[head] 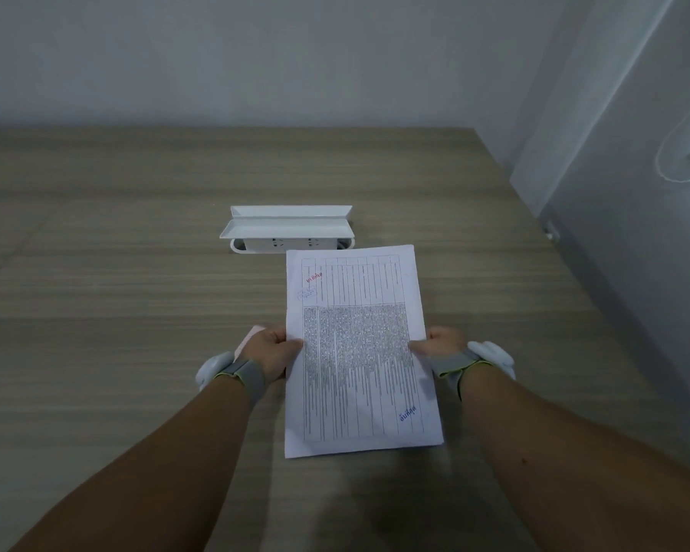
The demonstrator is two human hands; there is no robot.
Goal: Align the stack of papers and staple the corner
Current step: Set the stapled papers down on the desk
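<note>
A stack of white printed papers is held lengthwise above the wooden desk, its top sheet covered with dense table text and red and blue stamps. My left hand grips the stack's left long edge, thumb on top. My right hand grips the right long edge the same way. A pale pink object peeks out from behind my left hand; I cannot tell what it is. No stapler is in sight.
A white pop-up socket box with its lid raised sits in the desk just beyond the papers. The desk's right edge runs along a grey wall. Both wrists wear grey bands with white devices.
</note>
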